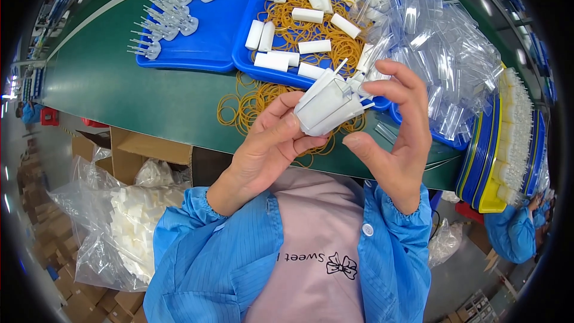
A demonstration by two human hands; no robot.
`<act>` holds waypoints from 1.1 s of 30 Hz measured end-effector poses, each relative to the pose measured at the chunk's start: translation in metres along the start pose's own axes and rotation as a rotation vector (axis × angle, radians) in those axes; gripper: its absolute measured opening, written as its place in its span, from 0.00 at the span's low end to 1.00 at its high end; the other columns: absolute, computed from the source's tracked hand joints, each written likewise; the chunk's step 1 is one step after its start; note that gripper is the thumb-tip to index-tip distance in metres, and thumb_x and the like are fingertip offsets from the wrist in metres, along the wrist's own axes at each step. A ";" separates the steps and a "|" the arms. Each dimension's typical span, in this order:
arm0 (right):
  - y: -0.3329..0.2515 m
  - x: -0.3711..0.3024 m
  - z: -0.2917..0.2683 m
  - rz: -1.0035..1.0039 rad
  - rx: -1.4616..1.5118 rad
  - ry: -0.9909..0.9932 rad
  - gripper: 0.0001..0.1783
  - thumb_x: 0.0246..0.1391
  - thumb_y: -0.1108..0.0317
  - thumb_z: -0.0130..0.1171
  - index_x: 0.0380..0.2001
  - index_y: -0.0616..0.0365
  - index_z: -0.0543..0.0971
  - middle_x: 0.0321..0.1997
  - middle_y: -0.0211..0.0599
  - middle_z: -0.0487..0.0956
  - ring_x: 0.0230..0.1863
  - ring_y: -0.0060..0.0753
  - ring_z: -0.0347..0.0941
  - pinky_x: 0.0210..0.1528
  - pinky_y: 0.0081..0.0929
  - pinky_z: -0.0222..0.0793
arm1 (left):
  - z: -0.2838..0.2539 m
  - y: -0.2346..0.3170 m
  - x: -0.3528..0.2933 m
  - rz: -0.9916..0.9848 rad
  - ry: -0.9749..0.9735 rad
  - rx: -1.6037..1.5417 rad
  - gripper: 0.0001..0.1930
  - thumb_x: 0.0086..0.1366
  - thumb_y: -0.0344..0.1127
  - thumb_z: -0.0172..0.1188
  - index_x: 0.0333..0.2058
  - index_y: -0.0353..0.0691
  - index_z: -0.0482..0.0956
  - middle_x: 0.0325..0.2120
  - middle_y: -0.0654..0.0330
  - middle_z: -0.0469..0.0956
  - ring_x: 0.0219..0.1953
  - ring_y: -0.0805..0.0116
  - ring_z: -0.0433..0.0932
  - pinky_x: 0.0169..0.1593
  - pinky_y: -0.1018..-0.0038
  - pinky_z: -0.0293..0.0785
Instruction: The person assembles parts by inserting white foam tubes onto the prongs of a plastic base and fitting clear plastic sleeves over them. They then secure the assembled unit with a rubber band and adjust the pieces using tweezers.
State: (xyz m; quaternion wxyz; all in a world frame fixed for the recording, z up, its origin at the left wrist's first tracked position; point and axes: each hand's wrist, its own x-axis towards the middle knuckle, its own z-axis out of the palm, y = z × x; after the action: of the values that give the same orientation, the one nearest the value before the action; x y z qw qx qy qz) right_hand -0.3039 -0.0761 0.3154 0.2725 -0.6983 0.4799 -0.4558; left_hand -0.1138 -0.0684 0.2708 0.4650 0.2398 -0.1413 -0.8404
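Observation:
My left hand point(269, 134) grips a small white plastic piece point(327, 107) with thin prongs pointing up and to the right. A transparent sleeve or plate seems to lie against its face; I cannot tell how it is fixed. Just right of the piece is my right hand point(400, 131), its thumb and fingers spread in a wide curve with nothing seen between them. The index fingertip is close to the prongs; whether it touches them I cannot tell. Tan rubber bands point(257, 104) lie on the green table point(119, 98) behind my left hand.
A blue tray point(239, 54) holds white foam blocks point(314, 46) and more rubber bands. Similar pronged white pieces stand on a blue tray point(197, 48) at left. Transparent plastic sleeves point(442, 54) are heaped at right, beside stacked yellow and blue trays point(493, 155). A bag of white pieces point(137, 227) sits lower left.

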 end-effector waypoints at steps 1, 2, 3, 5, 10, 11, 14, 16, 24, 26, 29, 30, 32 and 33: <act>0.001 0.001 0.001 0.001 -0.001 0.002 0.27 0.31 0.65 0.71 0.39 0.57 0.74 0.53 0.44 0.66 0.53 0.42 0.63 0.54 0.34 0.59 | 0.001 0.000 0.000 -0.015 0.011 -0.024 0.20 0.61 0.35 0.56 0.50 0.38 0.63 0.49 0.54 0.68 0.50 0.61 0.71 0.53 0.67 0.71; 0.002 0.001 0.002 -0.019 -0.042 -0.019 0.26 0.31 0.66 0.71 0.38 0.56 0.75 0.53 0.44 0.65 0.54 0.41 0.63 0.54 0.34 0.60 | 0.002 0.000 0.000 -0.016 0.010 -0.023 0.20 0.61 0.35 0.56 0.50 0.38 0.63 0.49 0.54 0.68 0.50 0.61 0.71 0.53 0.67 0.71; 0.003 0.002 0.004 -0.039 -0.082 -0.040 0.24 0.30 0.67 0.71 0.37 0.56 0.75 0.53 0.44 0.65 0.54 0.41 0.62 0.53 0.34 0.60 | 0.003 0.000 0.000 -0.021 0.016 -0.025 0.20 0.61 0.35 0.55 0.50 0.38 0.63 0.49 0.54 0.68 0.50 0.61 0.71 0.53 0.67 0.71; 0.004 0.002 0.006 -0.042 -0.073 -0.032 0.23 0.31 0.68 0.70 0.36 0.56 0.76 0.54 0.44 0.65 0.54 0.41 0.63 0.53 0.33 0.61 | 0.003 0.000 0.000 -0.025 0.022 -0.026 0.20 0.61 0.35 0.55 0.50 0.38 0.63 0.49 0.54 0.68 0.50 0.61 0.71 0.53 0.67 0.71; 0.006 -0.001 0.010 -0.064 0.004 -0.009 0.21 0.32 0.69 0.69 0.35 0.56 0.76 0.54 0.44 0.65 0.54 0.42 0.62 0.52 0.33 0.61 | 0.005 0.000 0.000 -0.063 0.072 -0.077 0.20 0.62 0.36 0.53 0.51 0.38 0.61 0.49 0.54 0.68 0.49 0.63 0.72 0.52 0.68 0.71; 0.005 -0.001 0.010 -0.058 0.019 -0.007 0.21 0.32 0.70 0.69 0.35 0.56 0.76 0.54 0.45 0.65 0.54 0.43 0.62 0.52 0.33 0.61 | 0.005 0.000 0.000 -0.064 0.072 -0.077 0.20 0.62 0.36 0.53 0.51 0.38 0.61 0.49 0.54 0.68 0.49 0.63 0.72 0.52 0.68 0.71; 0.002 0.002 0.007 -0.045 0.025 -0.012 0.20 0.33 0.70 0.68 0.35 0.57 0.76 0.53 0.45 0.66 0.54 0.43 0.63 0.52 0.34 0.61 | 0.005 0.000 0.001 -0.068 0.077 -0.086 0.21 0.62 0.37 0.53 0.52 0.38 0.61 0.49 0.54 0.68 0.48 0.62 0.72 0.52 0.68 0.72; 0.000 0.004 0.003 -0.037 0.016 -0.019 0.20 0.33 0.70 0.68 0.35 0.57 0.76 0.53 0.45 0.66 0.54 0.42 0.63 0.52 0.33 0.61 | 0.000 0.002 0.001 -0.045 0.044 -0.084 0.21 0.62 0.37 0.53 0.52 0.38 0.60 0.48 0.52 0.68 0.47 0.61 0.73 0.51 0.68 0.72; 0.017 0.016 -0.020 -0.201 -0.611 -0.007 0.16 0.37 0.76 0.62 0.35 0.53 0.77 0.47 0.39 0.71 0.54 0.47 0.64 0.55 0.40 0.57 | -0.006 0.014 -0.004 0.334 0.102 0.161 0.19 0.62 0.34 0.53 0.50 0.38 0.62 0.48 0.52 0.69 0.46 0.61 0.74 0.49 0.68 0.73; 0.020 0.019 -0.019 -0.222 -0.761 -0.087 0.17 0.36 0.75 0.63 0.35 0.52 0.77 0.47 0.39 0.71 0.55 0.47 0.63 0.56 0.42 0.56 | -0.008 0.017 -0.005 0.375 0.100 0.185 0.19 0.62 0.34 0.53 0.50 0.38 0.62 0.47 0.52 0.70 0.46 0.61 0.74 0.49 0.68 0.73; 0.026 0.021 -0.014 -0.288 -0.857 -0.197 0.18 0.35 0.73 0.64 0.35 0.51 0.78 0.49 0.40 0.69 0.58 0.46 0.60 0.59 0.45 0.52 | -0.012 0.022 -0.007 0.425 0.115 0.200 0.20 0.61 0.35 0.54 0.50 0.38 0.62 0.46 0.52 0.70 0.45 0.61 0.74 0.49 0.68 0.73; 0.024 0.022 -0.011 -0.240 -0.793 -0.228 0.18 0.35 0.73 0.64 0.36 0.50 0.78 0.52 0.39 0.68 0.60 0.46 0.58 0.60 0.46 0.51 | -0.015 0.023 -0.007 0.428 0.098 0.191 0.20 0.61 0.36 0.54 0.50 0.38 0.62 0.46 0.52 0.70 0.45 0.61 0.75 0.49 0.68 0.73; 0.025 0.024 -0.009 -0.193 -0.728 -0.260 0.19 0.36 0.73 0.63 0.37 0.49 0.78 0.55 0.38 0.66 0.62 0.47 0.55 0.62 0.46 0.49 | -0.017 0.024 -0.007 0.431 0.082 0.184 0.21 0.61 0.36 0.54 0.50 0.38 0.61 0.46 0.52 0.70 0.44 0.61 0.75 0.49 0.68 0.73; 0.026 0.026 -0.008 -0.186 -0.750 -0.261 0.19 0.35 0.72 0.64 0.37 0.48 0.78 0.56 0.38 0.66 0.63 0.46 0.54 0.62 0.47 0.48 | -0.017 0.025 -0.008 0.429 0.092 0.182 0.21 0.61 0.37 0.55 0.50 0.38 0.61 0.46 0.52 0.70 0.44 0.61 0.75 0.49 0.68 0.73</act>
State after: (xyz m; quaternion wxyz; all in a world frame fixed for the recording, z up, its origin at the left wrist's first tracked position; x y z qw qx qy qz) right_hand -0.3187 -0.1096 0.3071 0.0151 -0.8417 0.5089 -0.1797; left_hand -0.0835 -0.0750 0.2697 0.6154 0.2832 -0.2427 -0.6944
